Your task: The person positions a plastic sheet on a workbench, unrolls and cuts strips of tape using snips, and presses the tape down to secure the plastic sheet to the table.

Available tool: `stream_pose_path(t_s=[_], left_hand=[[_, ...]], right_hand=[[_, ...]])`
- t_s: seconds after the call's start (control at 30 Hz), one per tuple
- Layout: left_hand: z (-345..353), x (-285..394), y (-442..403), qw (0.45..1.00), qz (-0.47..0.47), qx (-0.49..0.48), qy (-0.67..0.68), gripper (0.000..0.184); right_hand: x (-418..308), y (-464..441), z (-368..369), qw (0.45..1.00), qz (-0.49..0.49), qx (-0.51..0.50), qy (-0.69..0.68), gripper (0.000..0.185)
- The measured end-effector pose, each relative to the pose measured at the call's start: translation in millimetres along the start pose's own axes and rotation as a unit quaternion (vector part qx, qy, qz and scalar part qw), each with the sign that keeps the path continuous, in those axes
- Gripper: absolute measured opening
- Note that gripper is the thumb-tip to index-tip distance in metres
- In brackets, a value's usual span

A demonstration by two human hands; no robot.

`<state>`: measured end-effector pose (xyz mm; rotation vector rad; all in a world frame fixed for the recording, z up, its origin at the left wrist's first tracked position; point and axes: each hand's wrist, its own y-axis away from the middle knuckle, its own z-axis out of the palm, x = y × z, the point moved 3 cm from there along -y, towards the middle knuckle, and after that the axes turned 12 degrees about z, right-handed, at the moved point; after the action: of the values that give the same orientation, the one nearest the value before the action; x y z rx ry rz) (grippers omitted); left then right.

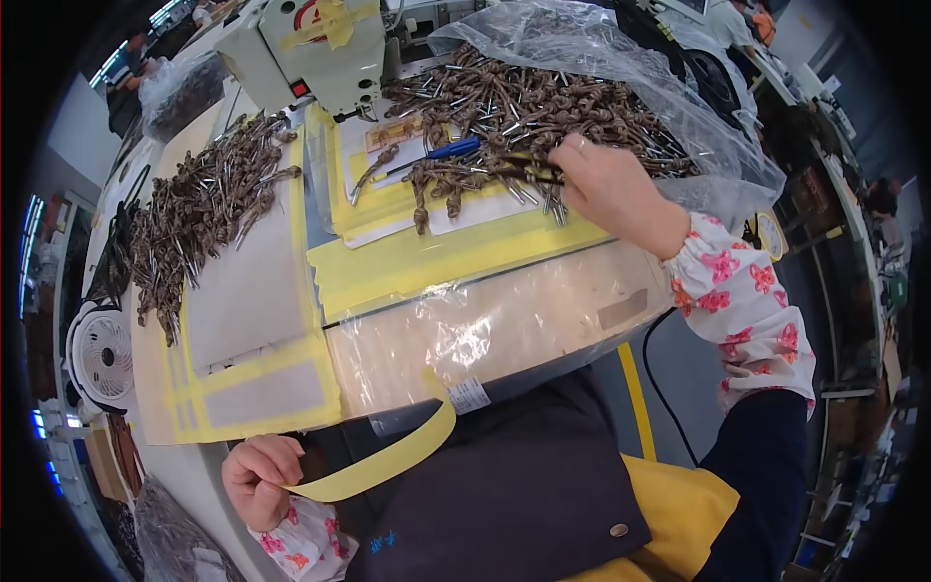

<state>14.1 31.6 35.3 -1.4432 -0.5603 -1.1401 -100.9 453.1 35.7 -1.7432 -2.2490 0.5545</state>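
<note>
My left hand point(260, 475) is closed on the end of a yellow strip point(388, 464), which curves up to the front edge of the table. At the near side of a big pile of brown knotted cords point(543, 102) with metal tips, my right hand point(606, 184) is closed on dark slim tweezers point(529, 167). Their tips are hard to make out among the cords. Just left of them lies a blue pen point(453, 149). One loose cord point(374, 173) rests on the yellow-taped sheet.
A white sewing machine point(325, 58) stands at the back. More knotted cords point(199, 209) are heaped on the left. Clear plastic sheeting point(718, 145) surrounds the right pile. A white fan point(102, 354) is beyond the table's left edge.
</note>
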Motion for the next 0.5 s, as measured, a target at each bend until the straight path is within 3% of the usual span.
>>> stream_pose_path(t_s=[0.1, 0.27, 0.37, 0.4, 0.5], left_hand=[[10.2, -5.3, -11.5, 0.999, -0.003, -0.033, 0.017, 0.017], [34.9, -8.7, -24.5, 0.998, 0.013, -0.033, 0.055, 0.015], [40.6, -5.9, -29.4, 0.997, -0.007, -0.078, 0.026, 0.014], [41.7, -6.8, -31.4, 0.996, -0.011, -0.085, 0.029, 0.014], [48.6, -10.1, -45.2, 0.991, -0.012, -0.124, 0.044, 0.014]], right_hand=[[8.0, -53.2, -6.9, 0.995, -0.024, 0.087, 0.045, 0.019], [23.9, -103.7, 34.6, 0.984, 0.030, -0.024, 0.173, 0.016], [-28.8, -73.0, 21.1, 0.994, -0.024, -0.056, -0.094, 0.022], [-53.3, -58.7, 8.8, 0.963, -0.056, -0.123, -0.233, 0.031], [-119.1, -3.3, -22.2, 0.843, -0.134, -0.183, -0.487, 0.037]])
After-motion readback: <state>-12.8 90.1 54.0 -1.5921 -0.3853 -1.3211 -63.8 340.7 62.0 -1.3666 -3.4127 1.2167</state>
